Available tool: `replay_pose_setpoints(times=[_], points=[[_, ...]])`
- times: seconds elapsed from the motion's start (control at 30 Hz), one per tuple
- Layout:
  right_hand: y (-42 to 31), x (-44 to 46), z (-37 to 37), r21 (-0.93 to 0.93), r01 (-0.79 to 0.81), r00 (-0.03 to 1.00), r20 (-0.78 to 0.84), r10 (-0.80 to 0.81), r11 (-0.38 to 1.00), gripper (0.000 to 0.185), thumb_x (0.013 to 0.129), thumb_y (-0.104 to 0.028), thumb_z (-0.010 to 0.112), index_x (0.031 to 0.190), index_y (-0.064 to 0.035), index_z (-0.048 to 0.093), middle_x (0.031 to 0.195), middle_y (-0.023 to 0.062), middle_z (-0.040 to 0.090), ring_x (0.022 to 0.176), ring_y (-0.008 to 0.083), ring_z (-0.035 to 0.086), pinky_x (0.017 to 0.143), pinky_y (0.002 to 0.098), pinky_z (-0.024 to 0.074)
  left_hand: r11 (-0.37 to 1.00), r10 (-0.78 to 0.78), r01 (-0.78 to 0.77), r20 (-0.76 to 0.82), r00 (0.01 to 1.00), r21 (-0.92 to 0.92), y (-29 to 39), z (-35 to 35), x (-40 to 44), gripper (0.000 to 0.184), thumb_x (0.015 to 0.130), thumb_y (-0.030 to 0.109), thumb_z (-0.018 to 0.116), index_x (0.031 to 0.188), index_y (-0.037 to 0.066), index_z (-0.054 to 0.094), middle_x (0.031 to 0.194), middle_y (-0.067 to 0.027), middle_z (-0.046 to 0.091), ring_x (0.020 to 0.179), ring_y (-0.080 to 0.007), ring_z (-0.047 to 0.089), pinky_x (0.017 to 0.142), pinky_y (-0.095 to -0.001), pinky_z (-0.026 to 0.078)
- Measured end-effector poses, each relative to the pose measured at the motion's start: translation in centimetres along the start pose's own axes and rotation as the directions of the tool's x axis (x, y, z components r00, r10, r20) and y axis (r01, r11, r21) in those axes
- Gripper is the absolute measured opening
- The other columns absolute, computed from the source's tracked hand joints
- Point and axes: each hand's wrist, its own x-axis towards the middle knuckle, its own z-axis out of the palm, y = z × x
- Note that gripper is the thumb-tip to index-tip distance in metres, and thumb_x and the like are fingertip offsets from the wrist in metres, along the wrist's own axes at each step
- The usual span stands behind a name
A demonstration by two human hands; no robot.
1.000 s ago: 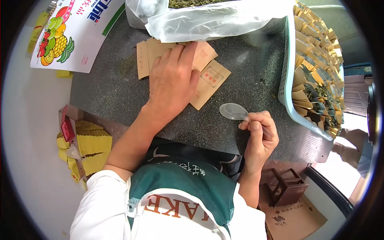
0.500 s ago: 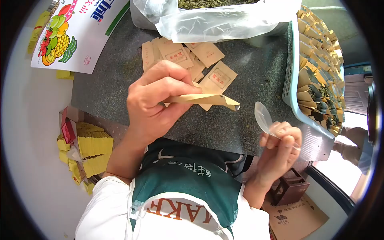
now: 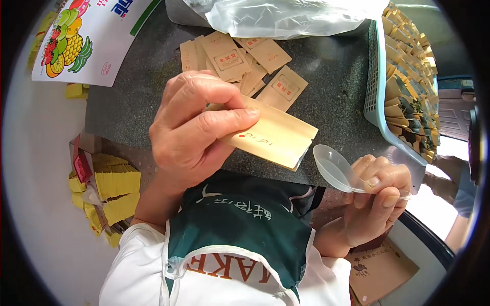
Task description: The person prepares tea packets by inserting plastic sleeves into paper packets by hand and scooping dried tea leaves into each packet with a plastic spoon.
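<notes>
My left hand [image 3: 196,127] pinches a small brown paper packet [image 3: 275,135] between thumb and fingers, above the dark table. The packet lies tilted, its printed face toward me and its far end pointing right. In my right hand [image 3: 380,194] is a clear plastic spoon [image 3: 332,168], gripped by its handle. The spoon's bowl sits just right of the packet's end, and I see nothing in it. Beyond my left hand, several similar paper packets [image 3: 229,58] lie in a loose, overlapping pile.
At the right stands a light blue basket [image 3: 376,81] packed with filled paper packets. A clear plastic bag [image 3: 286,18] lies at the back. A fruit-printed carton [image 3: 97,46] is at the left. Stacks of yellow packets [image 3: 118,183] sit lower left, a brown paper bag [image 3: 383,270] lower right.
The packet has turned from edge-on to show its flat printed face. My right hand has moved slightly right and down, and the spoon's bowl is now nearer the packet's end.
</notes>
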Motion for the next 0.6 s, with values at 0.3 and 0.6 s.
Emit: replay_pose_setpoints(times=[0.3, 0.6], points=[[0.0, -0.2, 0.8, 0.062, -0.017, 1.0, 0.019, 0.016, 0.998, 0.027, 0.094, -0.023, 0.069, 0.083, 0.0006, 0.059, 0.064, 0.0051, 0.056, 0.051, 0.0104, 0.047, 0.048, 0.0238, 0.0364, 0.998, 0.04, -0.041, 0.027, 0.999, 0.046, 0.3, 0.1, 0.0, 0.023, 0.062, 0.007, 0.078, 0.085, 0.006, 0.074, 0.087, -0.0049, 0.066, 0.079, -0.0226, 0.061, 0.078, -0.0365, 0.051], [1.4, 0.1, 1.8, -0.162, 0.034, 0.991, 0.134, -0.013, 0.986, 0.011, 0.092, -0.006, 0.067, 0.09, 0.0035, 0.062, 0.074, 0.0088, 0.063, 0.06, 0.0117, 0.049, 0.052, 0.0249, 0.0365, 0.992, 0.079, -0.068, 0.102, 0.992, -0.108, 0.2, 1.2, -0.1, 0.038, 0.077, 0.022, 0.077, 0.107, 0.001, 0.067, 0.096, -0.0139, 0.068, 0.087, -0.0308, 0.068, 0.085, -0.044, 0.054]])
